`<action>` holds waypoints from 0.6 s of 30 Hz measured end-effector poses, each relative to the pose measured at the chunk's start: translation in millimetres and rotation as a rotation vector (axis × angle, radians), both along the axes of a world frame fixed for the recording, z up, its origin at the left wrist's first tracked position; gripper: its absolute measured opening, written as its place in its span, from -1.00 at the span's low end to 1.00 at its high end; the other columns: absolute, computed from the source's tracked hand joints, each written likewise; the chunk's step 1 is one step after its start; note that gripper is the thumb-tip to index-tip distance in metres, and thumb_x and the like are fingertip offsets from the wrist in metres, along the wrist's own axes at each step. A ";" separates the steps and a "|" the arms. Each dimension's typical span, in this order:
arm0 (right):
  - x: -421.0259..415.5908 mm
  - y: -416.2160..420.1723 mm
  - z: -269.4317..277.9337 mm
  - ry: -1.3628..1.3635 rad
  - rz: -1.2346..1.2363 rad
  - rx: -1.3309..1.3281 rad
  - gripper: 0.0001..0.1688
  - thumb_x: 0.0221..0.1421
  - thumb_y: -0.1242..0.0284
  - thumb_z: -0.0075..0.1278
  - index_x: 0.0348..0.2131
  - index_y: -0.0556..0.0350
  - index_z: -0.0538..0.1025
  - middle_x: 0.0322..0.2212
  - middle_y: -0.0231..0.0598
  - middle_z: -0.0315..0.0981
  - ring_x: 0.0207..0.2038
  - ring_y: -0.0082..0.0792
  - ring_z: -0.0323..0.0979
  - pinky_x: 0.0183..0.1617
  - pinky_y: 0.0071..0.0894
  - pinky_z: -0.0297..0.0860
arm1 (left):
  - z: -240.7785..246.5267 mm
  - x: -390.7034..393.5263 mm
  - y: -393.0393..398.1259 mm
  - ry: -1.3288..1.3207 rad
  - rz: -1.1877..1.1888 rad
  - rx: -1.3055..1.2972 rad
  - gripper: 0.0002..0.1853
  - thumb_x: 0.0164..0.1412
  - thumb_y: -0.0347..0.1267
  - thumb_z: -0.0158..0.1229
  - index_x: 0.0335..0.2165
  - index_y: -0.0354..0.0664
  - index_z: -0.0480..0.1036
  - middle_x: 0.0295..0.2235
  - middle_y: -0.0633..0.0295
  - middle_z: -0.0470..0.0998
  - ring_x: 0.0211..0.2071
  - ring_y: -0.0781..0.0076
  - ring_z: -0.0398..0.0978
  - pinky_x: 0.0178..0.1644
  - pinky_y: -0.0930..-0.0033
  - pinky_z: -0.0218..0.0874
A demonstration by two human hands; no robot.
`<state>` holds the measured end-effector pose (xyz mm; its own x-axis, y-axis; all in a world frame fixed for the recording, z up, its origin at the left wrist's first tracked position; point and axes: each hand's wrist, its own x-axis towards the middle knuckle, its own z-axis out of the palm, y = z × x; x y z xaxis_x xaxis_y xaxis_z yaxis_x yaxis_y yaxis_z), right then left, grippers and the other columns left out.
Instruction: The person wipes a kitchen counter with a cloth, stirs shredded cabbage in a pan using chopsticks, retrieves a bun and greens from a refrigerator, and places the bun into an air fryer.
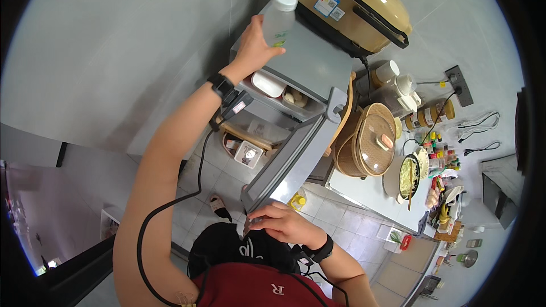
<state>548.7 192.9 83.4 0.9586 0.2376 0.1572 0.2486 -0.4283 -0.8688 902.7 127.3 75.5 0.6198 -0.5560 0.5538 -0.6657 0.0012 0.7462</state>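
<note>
My left hand (255,47) is wrapped around a translucent bottle (279,23) with a white screw lid, its thumb near the base. The bottle is upright over the grey top (315,62) of a small refrigerator; whether it rests there I cannot tell. Below my left wrist, the open compartment shows a white container (268,84) and a clear bin holding pale round items (295,97). The refrigerator door (294,157) stands open towards me. At its near edge, the fingers of my right hand (286,225) are curled; the contact is partly hidden.
A beige-gold appliance (354,8) sits behind the bottle. To the right, a white counter (362,189) bears a lidded woven basket (375,145) and a pot (394,179) of shredded vegetables with chopsticks. A yellow-capped bottle (297,200) is on the floor. A black cable (170,202) runs along my left arm.
</note>
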 end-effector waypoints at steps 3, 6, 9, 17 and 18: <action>-0.2 -0.2 -0.2 0.004 -0.003 -0.007 -0.61 -0.25 0.73 0.01 -0.30 0.10 0.49 -0.18 -0.30 0.35 -0.29 -0.27 0.31 -0.20 -0.41 0.29 | -2.1 -4.0 -16.1 0.011 -0.022 0.105 -0.19 -0.23 -0.33 0.37 -0.06 -0.34 0.07 -0.08 -0.14 0.32 -0.03 0.00 0.31 0.00 0.15 0.17; 2.6 -1.1 -2.3 0.003 0.004 -0.012 -0.62 -0.24 0.72 0.01 -0.30 0.10 0.49 -0.18 -0.29 0.35 -0.30 -0.28 0.31 -0.22 -0.41 0.29 | -4.5 1.1 -25.4 -0.101 0.006 0.110 -0.16 -0.26 -0.26 0.40 -0.07 -0.40 0.09 -0.19 -0.16 0.38 -0.11 -0.05 0.34 0.00 0.12 0.14; 11.9 -0.3 -2.4 -0.012 0.016 -0.018 -0.59 -0.26 0.73 0.00 -0.29 0.11 0.50 -0.15 -0.26 0.35 -0.31 -0.28 0.31 -0.22 -0.41 0.29 | -9.3 3.7 -26.6 -0.175 0.050 0.155 -0.13 -0.21 -0.21 0.37 -0.03 -0.40 0.07 -0.15 -0.16 0.35 -0.07 -0.03 0.30 0.04 0.11 0.09; 74.9 12.3 -9.1 -0.128 -0.019 -0.139 -0.44 -0.22 0.76 -0.07 -0.13 0.06 0.48 -0.02 -0.20 0.27 -0.28 -0.29 0.32 -0.17 -0.39 0.30 | -95.5 76.5 103.3 0.287 0.135 -0.190 -0.72 0.18 -0.38 0.02 -0.15 -0.30 0.31 -0.28 0.18 0.49 -0.23 0.40 0.43 -0.12 0.42 0.23; 88.6 14.5 -12.3 -0.156 -0.041 -0.161 -0.43 -0.21 0.76 -0.07 -0.11 0.05 0.46 -0.01 -0.19 0.25 -0.28 -0.28 0.32 -0.16 -0.39 0.30 | -127.7 84.7 145.4 0.592 -0.053 -0.179 -0.74 0.22 -0.41 -0.06 -0.12 -0.26 0.31 -0.26 0.24 0.48 -0.21 0.48 0.42 -0.13 0.45 0.23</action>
